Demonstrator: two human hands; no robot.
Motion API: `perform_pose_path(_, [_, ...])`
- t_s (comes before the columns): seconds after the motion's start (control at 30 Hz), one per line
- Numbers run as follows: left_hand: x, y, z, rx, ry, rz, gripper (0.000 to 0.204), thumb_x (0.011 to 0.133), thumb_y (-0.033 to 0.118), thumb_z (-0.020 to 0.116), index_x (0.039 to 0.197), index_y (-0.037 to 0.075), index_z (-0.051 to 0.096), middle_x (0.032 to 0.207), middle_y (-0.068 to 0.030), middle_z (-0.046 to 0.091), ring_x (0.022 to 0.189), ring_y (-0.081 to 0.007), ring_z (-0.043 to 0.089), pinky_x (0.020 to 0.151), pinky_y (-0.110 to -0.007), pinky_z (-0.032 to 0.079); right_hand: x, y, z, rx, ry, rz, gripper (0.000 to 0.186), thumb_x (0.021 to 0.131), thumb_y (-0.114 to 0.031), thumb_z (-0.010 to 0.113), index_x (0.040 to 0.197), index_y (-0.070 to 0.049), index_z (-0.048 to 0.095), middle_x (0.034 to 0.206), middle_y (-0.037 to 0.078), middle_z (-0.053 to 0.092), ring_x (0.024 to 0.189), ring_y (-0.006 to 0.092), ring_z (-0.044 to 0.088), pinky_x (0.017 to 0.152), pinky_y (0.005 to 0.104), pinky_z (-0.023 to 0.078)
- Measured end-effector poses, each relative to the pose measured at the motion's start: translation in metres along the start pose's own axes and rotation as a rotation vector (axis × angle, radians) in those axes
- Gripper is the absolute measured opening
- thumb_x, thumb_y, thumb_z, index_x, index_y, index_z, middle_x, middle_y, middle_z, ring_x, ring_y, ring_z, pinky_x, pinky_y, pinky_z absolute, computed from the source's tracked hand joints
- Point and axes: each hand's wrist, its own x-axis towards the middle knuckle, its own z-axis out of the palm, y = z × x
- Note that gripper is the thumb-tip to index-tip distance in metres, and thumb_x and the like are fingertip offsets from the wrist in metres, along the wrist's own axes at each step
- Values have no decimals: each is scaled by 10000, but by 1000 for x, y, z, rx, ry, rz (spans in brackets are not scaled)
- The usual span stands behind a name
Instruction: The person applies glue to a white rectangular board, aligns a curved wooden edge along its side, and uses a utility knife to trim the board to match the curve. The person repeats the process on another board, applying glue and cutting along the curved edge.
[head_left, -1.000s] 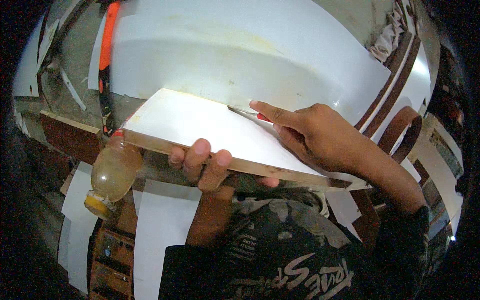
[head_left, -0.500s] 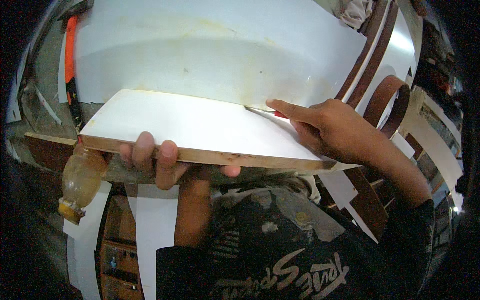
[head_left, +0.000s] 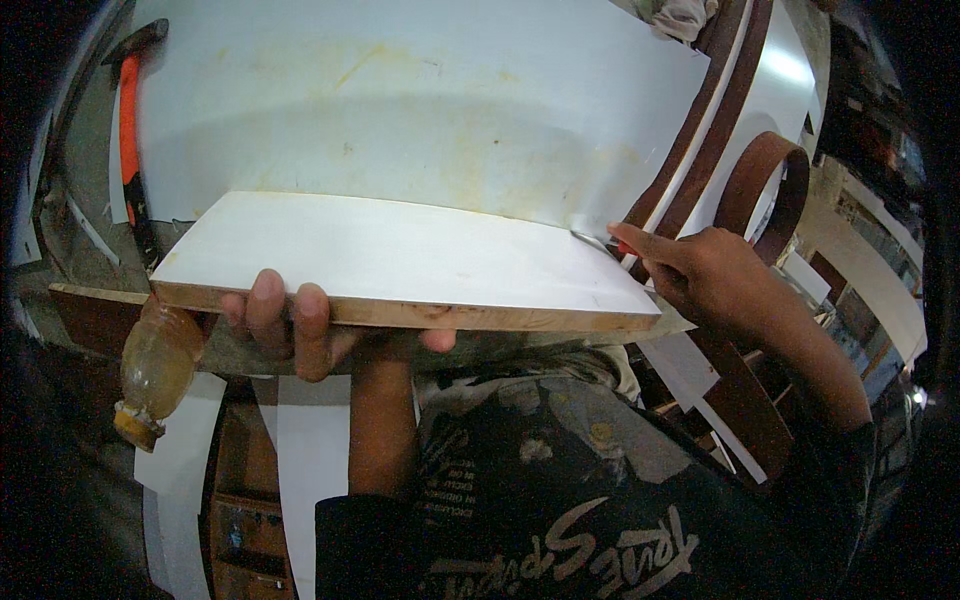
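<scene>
A white-faced wooden board (head_left: 400, 250) with a bare wood front edge is held nearly flat before me. My left hand (head_left: 285, 320) grips it from below, with fingertips curled over the near edge. In my right hand (head_left: 710, 270) is a thin-bladed knife (head_left: 592, 238) with a red handle, mostly hidden by the fingers. The index finger stretches along the knife toward its blade. That blade lies at the board's far edge, close to the right end.
Behind the board spreads a large white sheet (head_left: 400, 120). A hammer (head_left: 129, 120) with an orange and black handle lies at left, near a plastic bottle (head_left: 158, 360) of yellowish contents. At right are brown strips (head_left: 690, 150) and a brown curled band (head_left: 795, 190).
My right hand has moved the knife rightward along the board's far edge, toward its right end. My left hand keeps its grip, and the board has shifted slightly left in view.
</scene>
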Motion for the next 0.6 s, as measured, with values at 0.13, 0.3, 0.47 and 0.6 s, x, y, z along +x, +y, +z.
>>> perform_pose_path(0.13, [0,2,-3,7,-25,-44,1004,881,892,137,1498,108,247,1251,-118,378,1345,-305,365,1219,-629,212,-8,-5,2,-15,-37,82,516,1006,-256,568,1514,-216,481,744,185,686,677,380,688,672,514,552])
perform_pose_path(0.3, [-1,5,-10,-4,-73,-118,1009,893,882,111,1492,82,253,1229,-98,353,1349,-283,350,1234,-617,203,-10,-14,1,-45,-23,91,484,1014,-262,558,1487,-181,494,732,190,685,661,382,689,662,518,559])
perform_pose_path(0.47, [-2,4,-18,-103,-127,-176,1012,841,937,156,1390,109,346,1210,-67,368,1375,-293,308,1251,-627,145,-12,-22,-1,-42,-14,116,459,1025,-235,549,1476,-154,513,733,191,692,653,352,702,649,485,571])
perform_pose_path(0.6, [-1,3,-35,-94,-302,-119,1022,736,1022,206,1263,165,384,1182,-65,370,1333,-293,284,1232,-616,154,-12,-22,2,2,19,125,451,1030,-175,546,1477,-113,534,745,177,709,633,290,714,658,422,574])
